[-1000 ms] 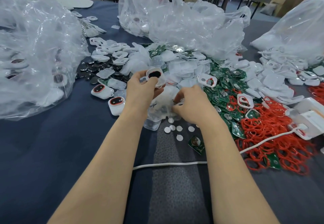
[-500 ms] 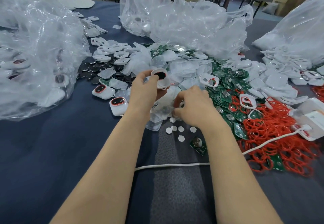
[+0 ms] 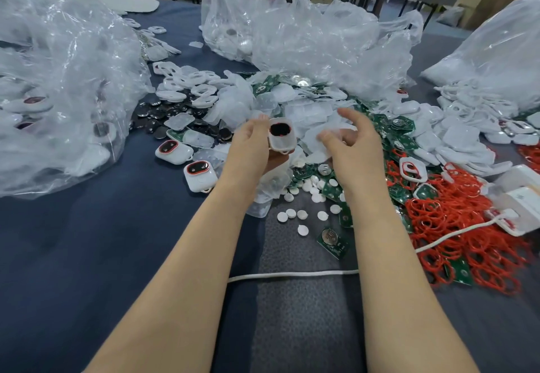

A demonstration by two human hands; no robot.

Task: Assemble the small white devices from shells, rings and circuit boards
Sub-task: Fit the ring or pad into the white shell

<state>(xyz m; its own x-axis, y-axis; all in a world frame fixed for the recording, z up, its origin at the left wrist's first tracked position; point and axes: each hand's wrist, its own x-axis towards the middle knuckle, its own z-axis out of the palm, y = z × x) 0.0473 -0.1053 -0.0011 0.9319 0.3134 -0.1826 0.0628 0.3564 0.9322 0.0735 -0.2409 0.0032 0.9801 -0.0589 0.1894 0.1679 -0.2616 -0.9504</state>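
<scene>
My left hand (image 3: 251, 150) grips a white shell (image 3: 281, 136) upright above the parts pile; its dark window with a thin red ring faces me. My right hand (image 3: 355, 150) is raised just right of the shell, fingers curled, thumb and fingers pinching a small pale piece (image 3: 333, 134) that I cannot make out. Small white discs (image 3: 304, 215) lie scattered below my hands. Green circuit boards (image 3: 333, 239) and red rings (image 3: 467, 226) spread to the right. Two assembled devices (image 3: 200, 175) lie left of my left wrist.
Big clear plastic bags stand at the left (image 3: 58, 80), back centre (image 3: 306, 36) and right (image 3: 496, 51). Loose white shells (image 3: 467, 139), translucent pads (image 3: 292, 104) and dark round discs (image 3: 163, 115) cover the blue table. A white cord (image 3: 292, 274) crosses near me; a white box (image 3: 523, 206) sits at right.
My right hand has lifted off the pile of white discs and come up beside the shell. My left hand has turned the shell more upright.
</scene>
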